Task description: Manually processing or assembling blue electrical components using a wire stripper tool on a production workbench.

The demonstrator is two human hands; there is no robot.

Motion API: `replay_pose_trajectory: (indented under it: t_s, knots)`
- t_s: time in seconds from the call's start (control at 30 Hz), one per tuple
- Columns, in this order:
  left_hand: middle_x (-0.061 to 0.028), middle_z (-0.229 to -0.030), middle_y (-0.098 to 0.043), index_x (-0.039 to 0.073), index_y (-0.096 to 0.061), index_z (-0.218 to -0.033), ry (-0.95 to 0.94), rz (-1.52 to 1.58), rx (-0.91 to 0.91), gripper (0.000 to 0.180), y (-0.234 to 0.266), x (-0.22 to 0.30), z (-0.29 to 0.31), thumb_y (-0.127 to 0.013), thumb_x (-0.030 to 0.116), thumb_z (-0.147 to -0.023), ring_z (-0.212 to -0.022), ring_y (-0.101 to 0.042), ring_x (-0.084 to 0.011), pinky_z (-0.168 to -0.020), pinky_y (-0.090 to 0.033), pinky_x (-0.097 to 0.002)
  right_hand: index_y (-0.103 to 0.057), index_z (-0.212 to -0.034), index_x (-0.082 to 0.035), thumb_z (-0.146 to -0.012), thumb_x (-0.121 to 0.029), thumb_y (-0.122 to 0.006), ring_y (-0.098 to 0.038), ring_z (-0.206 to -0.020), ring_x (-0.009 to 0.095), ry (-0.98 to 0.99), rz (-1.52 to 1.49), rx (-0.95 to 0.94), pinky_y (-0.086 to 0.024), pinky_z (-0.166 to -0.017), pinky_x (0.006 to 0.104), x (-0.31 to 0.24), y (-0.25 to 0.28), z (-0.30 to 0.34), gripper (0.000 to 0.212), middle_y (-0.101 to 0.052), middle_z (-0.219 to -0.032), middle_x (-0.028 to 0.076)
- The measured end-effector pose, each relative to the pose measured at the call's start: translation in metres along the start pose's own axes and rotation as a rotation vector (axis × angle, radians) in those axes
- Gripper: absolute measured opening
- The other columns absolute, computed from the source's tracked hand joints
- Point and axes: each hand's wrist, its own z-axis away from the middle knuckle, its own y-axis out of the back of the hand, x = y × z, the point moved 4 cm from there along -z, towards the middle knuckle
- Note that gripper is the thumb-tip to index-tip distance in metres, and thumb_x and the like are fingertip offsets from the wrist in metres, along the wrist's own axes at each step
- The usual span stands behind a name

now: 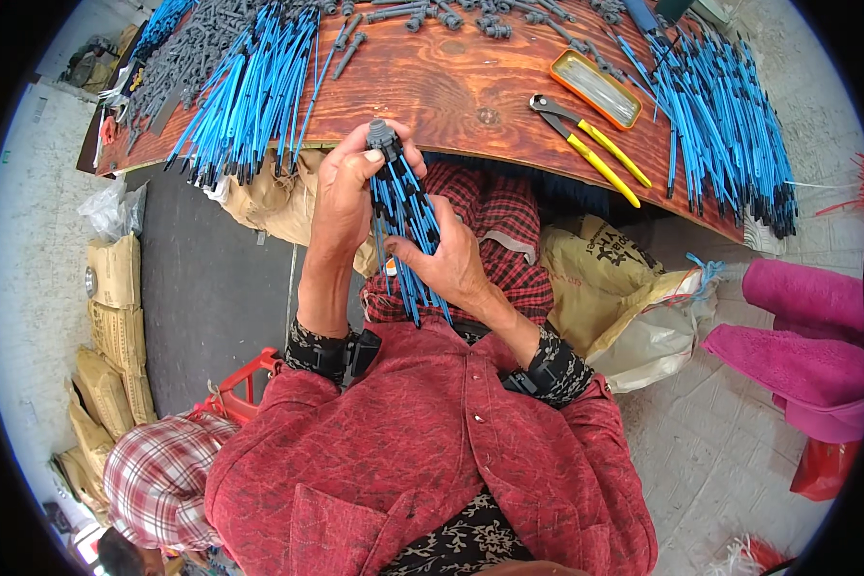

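Observation:
Between my hands, in front of my chest, is a bundle of thin blue rods (405,199) with black ends and joints, its lower ends pointing toward me. A ribbed grey plastic piece (382,134) tops the bundle. My left hand (344,182) is closed around that top end, its thumb pressed on the side near the grey piece. Lower down, my right hand (448,257) grips the rods, thumb on one side and fingers partly hidden behind them. Just beyond my hands runs the near edge of the wooden table (422,101).
Blue rods lie in a left pile (259,91) and a right pile (725,125). Grey plastic pieces (187,58) cover the far left. Yellow-handled pliers (595,154) sit by an orange-rimmed tray (595,88) of thin pins. Sacks (624,288) stand below; another person (163,475) is at lower left.

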Motion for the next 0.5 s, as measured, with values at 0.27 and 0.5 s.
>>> replay_pose_trajectory:
  t_s: [0.27,0.5]
  knots:
    - [-0.0138,-0.093,-0.066,-0.006,-0.058,-0.116,-0.012,-0.043,0.020,0.038,-0.003,0.001,0.002,-0.052,0.021,-0.090,-0.089,-0.067,-0.0269,-0.085,-0.056,-0.0401,-0.051,-0.123,-0.002,-0.081,-0.034,-0.084,-0.072,-0.085,0.041,0.054,0.073,0.030,-0.056,-0.073,0.0485,-0.006,0.001,0.006,0.063,-0.071,-0.092,0.021]
    - [-0.0144,-0.092,-0.064,-0.007,-0.057,-0.117,-0.022,-0.025,0.012,0.038,0.009,-0.011,-0.013,-0.051,0.019,-0.091,-0.087,-0.065,-0.0272,-0.086,-0.056,-0.0432,-0.048,-0.129,-0.002,-0.082,-0.042,-0.081,-0.071,-0.088,0.044,-0.078,0.104,-0.047,-0.055,-0.077,0.0505,-0.001,0.004,0.000,0.070,-0.069,-0.096,0.023]
